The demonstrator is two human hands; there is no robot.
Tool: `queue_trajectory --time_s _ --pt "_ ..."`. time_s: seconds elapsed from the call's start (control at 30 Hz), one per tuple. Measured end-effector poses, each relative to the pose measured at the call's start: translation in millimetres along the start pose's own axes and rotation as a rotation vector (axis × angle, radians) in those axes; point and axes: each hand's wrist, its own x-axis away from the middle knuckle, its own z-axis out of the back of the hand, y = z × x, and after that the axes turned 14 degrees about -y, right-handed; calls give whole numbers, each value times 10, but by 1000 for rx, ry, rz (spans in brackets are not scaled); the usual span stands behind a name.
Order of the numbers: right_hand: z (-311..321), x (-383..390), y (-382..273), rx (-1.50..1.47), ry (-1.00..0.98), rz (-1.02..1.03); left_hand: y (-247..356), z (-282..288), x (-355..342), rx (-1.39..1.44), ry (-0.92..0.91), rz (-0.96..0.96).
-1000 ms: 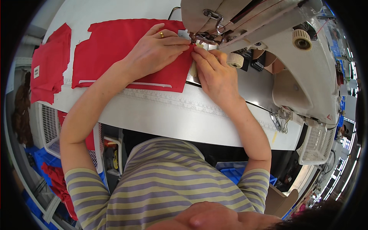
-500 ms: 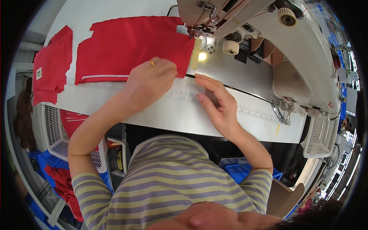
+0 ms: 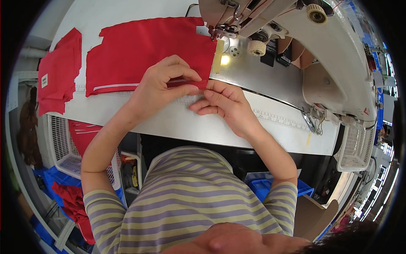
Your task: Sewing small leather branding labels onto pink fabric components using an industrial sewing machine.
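Note:
A red fabric piece [image 3: 144, 51] lies flat on the white sewing table, its far right corner by the needle area of a sewing machine [image 3: 270, 17]. Along its near edge runs a pale strip [image 3: 114, 86]. My left hand [image 3: 163, 80] grips that near edge, with the cloth between thumb and fingers. At the near right corner, my right hand [image 3: 226, 99] pinches the same piece between thumb and forefinger, its other fingers curled beneath. Both hands are almost touching.
A stack of red pieces [image 3: 59, 80] lies left. A printed ruler [image 3: 279, 118] runs along the table; thread snips [image 3: 308, 122] rest at the right. Baskets hang beside the table: one left [image 3: 61, 144], one right [image 3: 355, 148]. Yellow tape [image 3: 218, 57] borders the needle plate.
My right hand has moved left to the fabric's near right corner and taken hold of it. My left hand has changed from a closed fist-like grip to a wider pinch on the edge.

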Motion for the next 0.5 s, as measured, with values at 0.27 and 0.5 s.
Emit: queue_trajectory --time_s 0.27,0.5 --pt "13 11 12 50 -19 24 120 36 -52 -131 -66 84" --pt "4 9 14 48 -4 43 136 109 -99 106 -152 211"
